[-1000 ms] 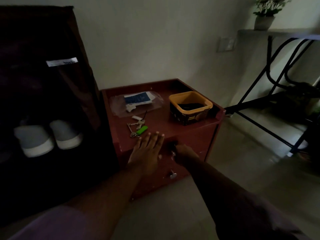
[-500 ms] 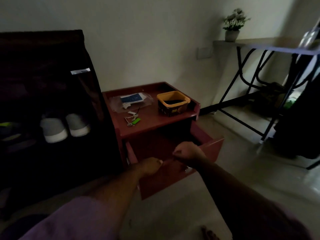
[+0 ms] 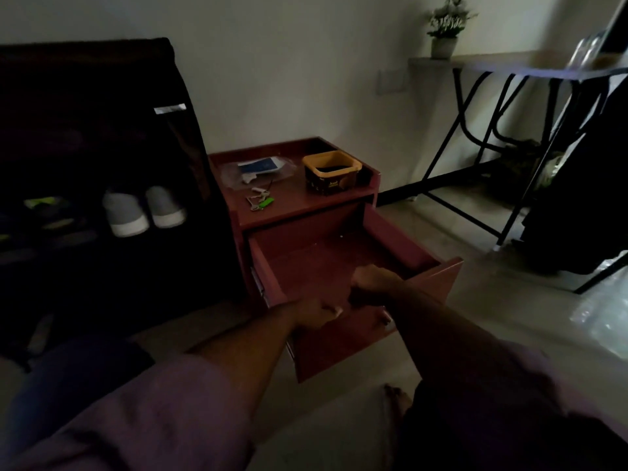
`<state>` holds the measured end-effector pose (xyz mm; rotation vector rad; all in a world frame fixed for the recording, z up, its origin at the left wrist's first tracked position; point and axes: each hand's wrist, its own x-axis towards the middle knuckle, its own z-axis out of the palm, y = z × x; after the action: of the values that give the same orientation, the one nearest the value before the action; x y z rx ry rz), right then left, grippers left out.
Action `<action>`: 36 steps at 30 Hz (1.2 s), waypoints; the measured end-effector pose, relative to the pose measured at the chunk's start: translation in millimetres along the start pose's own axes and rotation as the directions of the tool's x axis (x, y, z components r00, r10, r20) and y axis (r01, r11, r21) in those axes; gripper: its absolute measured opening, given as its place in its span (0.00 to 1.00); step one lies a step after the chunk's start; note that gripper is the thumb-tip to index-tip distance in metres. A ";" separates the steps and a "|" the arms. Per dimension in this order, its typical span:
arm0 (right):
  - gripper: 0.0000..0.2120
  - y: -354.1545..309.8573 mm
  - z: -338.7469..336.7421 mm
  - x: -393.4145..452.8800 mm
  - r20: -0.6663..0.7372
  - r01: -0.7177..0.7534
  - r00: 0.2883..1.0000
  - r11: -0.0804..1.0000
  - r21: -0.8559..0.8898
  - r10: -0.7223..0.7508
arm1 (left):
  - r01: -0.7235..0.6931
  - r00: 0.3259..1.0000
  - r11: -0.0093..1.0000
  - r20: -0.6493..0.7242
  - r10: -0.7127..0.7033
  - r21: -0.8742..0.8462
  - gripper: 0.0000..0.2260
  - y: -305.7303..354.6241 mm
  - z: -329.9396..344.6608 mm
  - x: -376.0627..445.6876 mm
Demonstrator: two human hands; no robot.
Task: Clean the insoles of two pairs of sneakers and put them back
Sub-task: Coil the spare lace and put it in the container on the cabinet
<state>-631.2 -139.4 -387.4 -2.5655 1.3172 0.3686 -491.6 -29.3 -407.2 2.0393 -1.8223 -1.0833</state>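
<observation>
None of the cleaning has begun, as far as we can judge from the head view, the only view we have. Our right hand (image 3: 372,282) curls over the front edge of the pulled-out drawer (image 3: 343,263) of the red cabinet (image 3: 306,202), gripping it. Our left hand (image 3: 316,312) sits at the drawer's near left corner with fingers curled; in this dim light we cannot tell whether it grips the front panel or merely rests against it. What we can see of the drawer's floor looks bare, though shadow hides the near part.

The sneakers are well apart from our hands. One grey pair with white toe caps (image 3: 144,212) stands side by side on a shelf of the dark shoe rack (image 3: 102,130) to the left, and something with neon-green trim (image 3: 44,203), perhaps the second pair, lies further left, too dark to be sure. We take it the insoles are inside the shoes; no insole shows. On the cabinet top lie keys (image 3: 260,202), a plastic sleeve (image 3: 258,168) and a yellow-rimmed tub (image 3: 331,171).

Everything remains: finding cleaning supplies, removing insoles, cleaning, refitting.
</observation>
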 end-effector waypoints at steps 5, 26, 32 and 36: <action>0.19 -2.7 -6.0 8.3 0.019 0.045 0.999 0.999 0.023 -0.046 | 0.015 1.000 0.997 0.009 -0.016 0.080 0.18 -0.3 -27.3 3.9; 0.21 29.3 -147.6 264.9 -0.433 0.098 0.895 0.994 -0.043 -0.107 | 0.060 0.950 0.912 -0.304 0.072 0.405 0.31 -30.6 -201.7 248.9; 0.08 35.3 -155.7 254.7 -0.534 0.109 0.839 0.994 -0.027 -0.107 | 0.148 0.953 0.856 -0.303 0.011 0.496 0.19 -33.5 -187.5 257.5; 0.08 43.0 -159.8 203.1 -0.560 0.132 0.816 0.989 -0.067 -0.147 | 0.138 0.949 0.845 -0.314 0.036 0.516 0.34 -46.1 -168.4 241.9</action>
<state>-533.6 -368.8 -307.2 -2.8902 1.2672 -0.4505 -356.8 -295.4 -407.1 2.3873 -2.0580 -0.2226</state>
